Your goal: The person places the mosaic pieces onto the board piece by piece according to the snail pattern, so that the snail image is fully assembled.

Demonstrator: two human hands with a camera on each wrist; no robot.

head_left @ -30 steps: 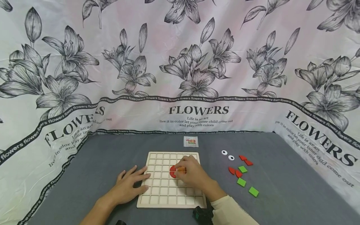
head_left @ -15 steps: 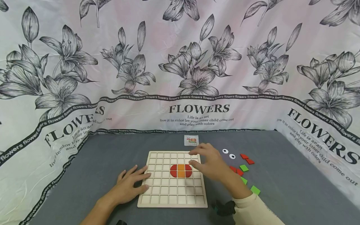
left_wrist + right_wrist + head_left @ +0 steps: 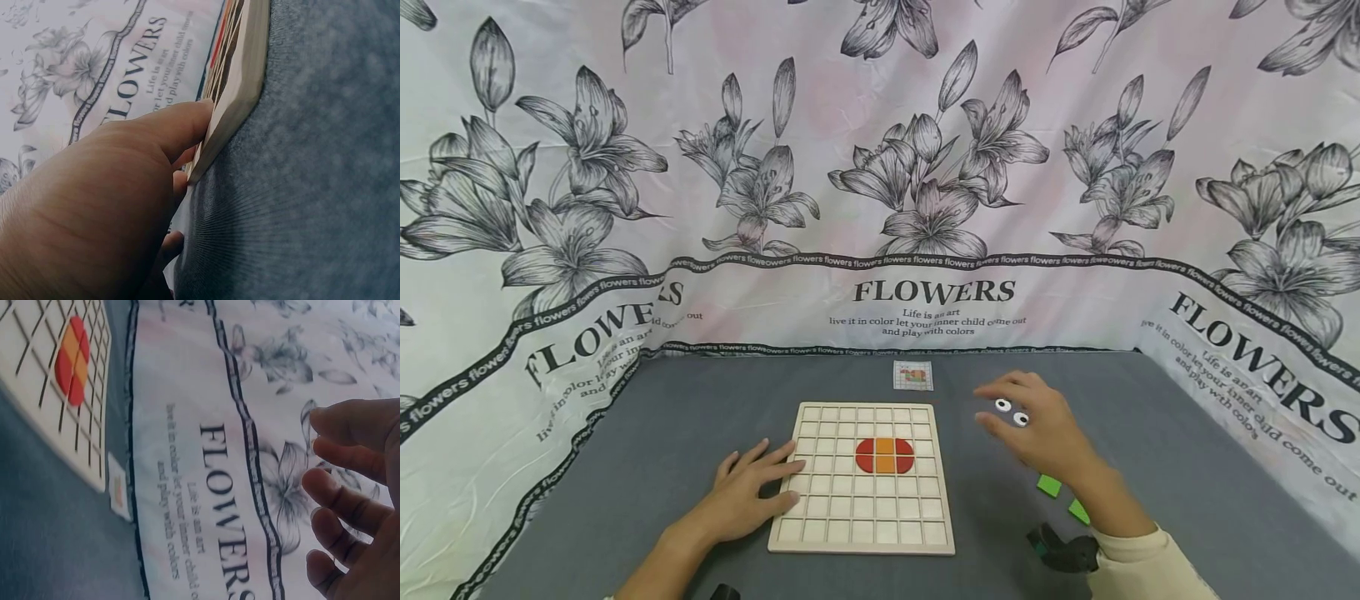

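Cloth backdrop (image 3: 775, 308): "FLOWERS" w/ "Life is an art" below; blk band (image 3: 917, 262): "flowers" rptd.

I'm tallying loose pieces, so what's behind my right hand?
Behind your right hand, two white eyes show between thumb and fingers, and two green pieces poke out by the wrist. Whatever's covered can't be seen.

The pale cream, gridded board (image 3: 864, 508) at lower centre bears red pieces (image 3: 865, 463) and orange pieces (image 3: 885, 463); lower right, green tiles (image 3: 1048, 486); the tabletop (image 3: 700, 417) is grey, the white backdrop (image 3: 820, 229) up top flowered in black.
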